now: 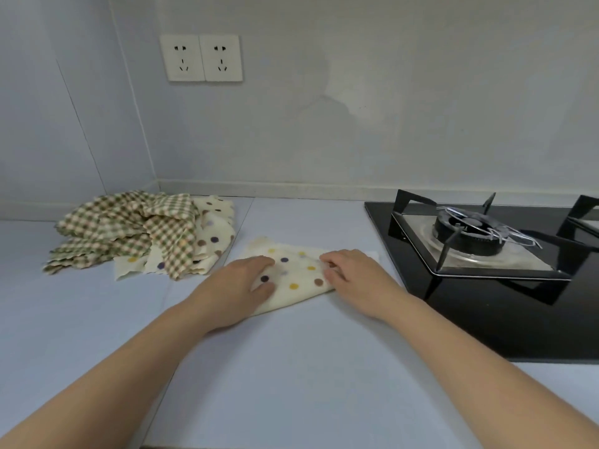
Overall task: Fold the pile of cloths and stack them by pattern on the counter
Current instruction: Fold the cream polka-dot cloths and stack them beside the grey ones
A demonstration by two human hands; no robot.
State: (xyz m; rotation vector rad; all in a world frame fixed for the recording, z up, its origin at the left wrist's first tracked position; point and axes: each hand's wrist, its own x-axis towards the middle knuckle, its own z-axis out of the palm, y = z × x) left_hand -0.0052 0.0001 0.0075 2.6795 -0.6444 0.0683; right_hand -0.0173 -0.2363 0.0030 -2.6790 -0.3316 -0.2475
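Cream cloth (pixel 296 273) mid-fold — your left hand (pixel 241 286) flat on it, right hand (pixel 353 273) pinching its edge. The pile (pixel 139 231) lies unfolded — nothing stacked.

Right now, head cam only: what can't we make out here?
1. Pile, head view: cloth count unknown; checked cloths overlap the dotted ones.
2. Dotted cloth, head view: both ends hidden under left hand and right hand.
3. Right fingers: pinching or just pressing, unclear; they curl over the cloth edge.
4. Second burner: cut off by right frame edge.
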